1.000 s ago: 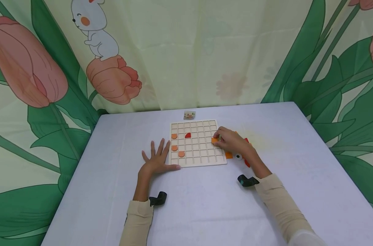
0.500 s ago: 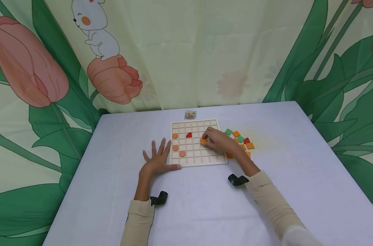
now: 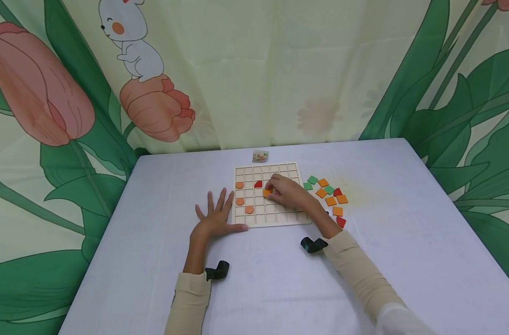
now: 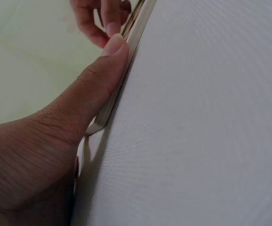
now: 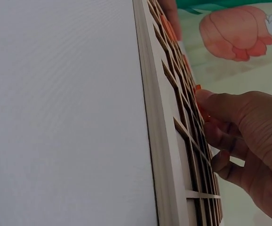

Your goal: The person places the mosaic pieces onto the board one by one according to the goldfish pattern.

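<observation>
A pale wooden grid board [image 3: 279, 217] lies flat on the table. My right hand [image 3: 288, 191] is over its middle, pinching an orange square tile [image 3: 267, 192] between thumb and fingers; in the right wrist view the tile [image 5: 198, 87] shows only as a sliver by the thumb tip. My left hand [image 3: 214, 219] is spread at the board's left front corner, its thumb [image 4: 103, 70] against the front edge. On the board sit a red quarter-round tile [image 3: 258, 184] and three orange discs, one [image 3: 239, 185] at the left edge, another [image 3: 240, 201] below it, the third [image 3: 249, 210] nearer the front.
Right of the board lie several loose tiles: green squares [image 3: 312, 179], orange squares [image 3: 337, 211] and red quarter-rounds [image 3: 341, 222]. A small patterned card or packet [image 3: 260, 156] lies behind the board. A printed curtain [image 3: 254, 74] hangs behind the white table [image 3: 254, 284].
My right hand has moved left across the board with the orange tile, from the right edge to the middle, uncovering the loose tiles. The left hand has stayed in place.
</observation>
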`<state>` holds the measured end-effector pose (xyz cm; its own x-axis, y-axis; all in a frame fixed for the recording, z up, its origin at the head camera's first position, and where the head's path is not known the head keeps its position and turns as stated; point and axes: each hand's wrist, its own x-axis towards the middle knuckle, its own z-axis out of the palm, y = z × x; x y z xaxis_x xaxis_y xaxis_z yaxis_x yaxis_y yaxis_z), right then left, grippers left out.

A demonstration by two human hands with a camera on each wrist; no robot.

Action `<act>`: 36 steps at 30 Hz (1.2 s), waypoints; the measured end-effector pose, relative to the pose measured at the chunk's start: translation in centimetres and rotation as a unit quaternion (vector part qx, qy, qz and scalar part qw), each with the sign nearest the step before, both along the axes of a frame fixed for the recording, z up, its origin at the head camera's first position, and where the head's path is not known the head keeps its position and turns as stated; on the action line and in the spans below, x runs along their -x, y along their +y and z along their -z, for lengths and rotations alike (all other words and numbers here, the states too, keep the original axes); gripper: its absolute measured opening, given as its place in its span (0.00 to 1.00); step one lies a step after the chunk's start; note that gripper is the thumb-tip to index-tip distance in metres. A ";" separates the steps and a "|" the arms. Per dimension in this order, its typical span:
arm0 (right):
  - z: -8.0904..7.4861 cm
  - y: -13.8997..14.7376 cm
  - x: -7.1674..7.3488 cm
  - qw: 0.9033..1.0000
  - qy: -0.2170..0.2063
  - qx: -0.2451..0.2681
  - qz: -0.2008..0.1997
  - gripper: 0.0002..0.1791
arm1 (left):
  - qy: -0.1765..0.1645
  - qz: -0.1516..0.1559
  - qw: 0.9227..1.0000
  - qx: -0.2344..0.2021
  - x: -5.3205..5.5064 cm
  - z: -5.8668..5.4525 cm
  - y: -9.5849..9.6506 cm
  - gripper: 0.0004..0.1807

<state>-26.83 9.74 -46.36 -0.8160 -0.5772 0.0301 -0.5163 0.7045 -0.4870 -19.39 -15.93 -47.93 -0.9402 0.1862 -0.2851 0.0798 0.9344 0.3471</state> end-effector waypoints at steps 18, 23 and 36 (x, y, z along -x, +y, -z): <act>0.3 -1.8 0.6 1.000 0.022 0.001 -0.001 0.16 | -0.003 0.004 1.000 -0.001 0.4 0.8 -0.2 0.67; 0.5 -2.0 0.7 1.000 0.028 -0.001 0.000 0.16 | -0.006 0.005 1.000 0.003 0.3 0.7 -0.1 0.66; 0.6 -2.5 0.8 1.000 0.016 0.003 0.004 0.16 | -0.008 0.005 1.000 0.006 0.3 0.5 -0.1 0.66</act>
<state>-27.59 7.23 -46.93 -0.8193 -0.5703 0.0598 -0.5258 0.7057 -0.4749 -19.70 -16.05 -48.43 -0.9336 0.1909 -0.3033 0.0826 0.9381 0.3363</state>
